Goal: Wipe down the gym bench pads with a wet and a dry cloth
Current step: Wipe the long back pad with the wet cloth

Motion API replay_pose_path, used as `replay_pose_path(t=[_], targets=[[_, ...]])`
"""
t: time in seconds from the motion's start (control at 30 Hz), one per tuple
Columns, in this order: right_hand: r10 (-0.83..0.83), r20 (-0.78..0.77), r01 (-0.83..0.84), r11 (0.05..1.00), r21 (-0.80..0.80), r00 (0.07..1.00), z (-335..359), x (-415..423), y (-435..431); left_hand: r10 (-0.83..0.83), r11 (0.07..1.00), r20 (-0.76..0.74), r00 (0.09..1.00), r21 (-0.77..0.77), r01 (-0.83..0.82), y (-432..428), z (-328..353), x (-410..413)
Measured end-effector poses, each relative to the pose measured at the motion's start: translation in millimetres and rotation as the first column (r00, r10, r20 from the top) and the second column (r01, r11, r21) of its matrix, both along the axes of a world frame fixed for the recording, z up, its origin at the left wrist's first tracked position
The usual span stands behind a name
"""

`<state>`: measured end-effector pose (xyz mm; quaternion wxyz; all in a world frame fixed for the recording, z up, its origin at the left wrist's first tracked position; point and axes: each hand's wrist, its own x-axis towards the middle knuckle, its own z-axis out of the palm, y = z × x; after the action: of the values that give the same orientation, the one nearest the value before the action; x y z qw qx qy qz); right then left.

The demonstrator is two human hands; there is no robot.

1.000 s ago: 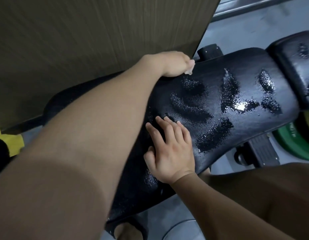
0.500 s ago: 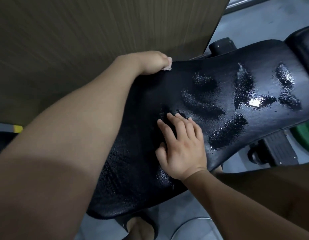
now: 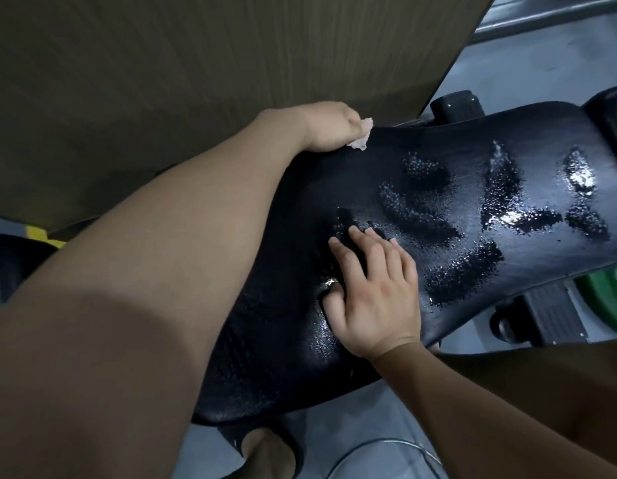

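Observation:
The black gym bench pad runs across the view, with several shiny wet streaks on its right half. My left hand reaches over to the pad's far edge and grips a small pale cloth that sticks out past the fingers and touches the pad. My right hand lies flat on the middle of the pad with straight fingers. I cannot tell whether there is anything dark under it. My left forearm hides the pad's near left part.
A brown wood-grain panel stands right behind the pad. A second black pad adjoins at the right. Below right sit a green weight plate and a black frame foot. My sandalled foot is on the grey floor beneath.
My left hand with the pale cloth slid left along the pad's far edge, away from the wet streaks. My right hand stayed flat on the same spot.

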<state>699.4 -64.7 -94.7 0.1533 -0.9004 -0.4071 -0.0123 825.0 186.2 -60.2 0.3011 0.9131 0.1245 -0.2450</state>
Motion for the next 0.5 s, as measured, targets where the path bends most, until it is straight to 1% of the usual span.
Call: replay_pose_path(t=[0.1, 0.23, 0.33, 0.43, 0.5], targets=[[-0.005, 0.004, 0.005, 1.0, 0.007, 1.0, 2, -1, 0, 0.06, 0.996, -0.005, 0.998, 0.065, -0.06, 18, 6, -24], [-0.003, 0.008, 0.003, 1.0, -0.003, 1.0, 2, -1, -1, 0.201, 0.974, -0.06, 0.978, 0.119, -0.192, 55, 1, -79], [-0.009, 0.012, 0.009, 1.0, 0.002, 1.0, 3, -3, -1, 0.319, 0.942, -0.102, 0.942, 0.144, -0.303, 87, 0, -127], [-0.016, 0.021, 0.016, 1.0, 0.015, 1.0, 1, -3, -1, 0.416, 0.893, -0.135, 0.9, 0.246, -0.376, 109, -5, -157], [-0.022, 0.023, 0.021, 1.0, 0.016, 1.0, 1, -3, -1, 0.459, 0.862, -0.139, 0.877, 0.308, -0.402, 112, -10, -157]])
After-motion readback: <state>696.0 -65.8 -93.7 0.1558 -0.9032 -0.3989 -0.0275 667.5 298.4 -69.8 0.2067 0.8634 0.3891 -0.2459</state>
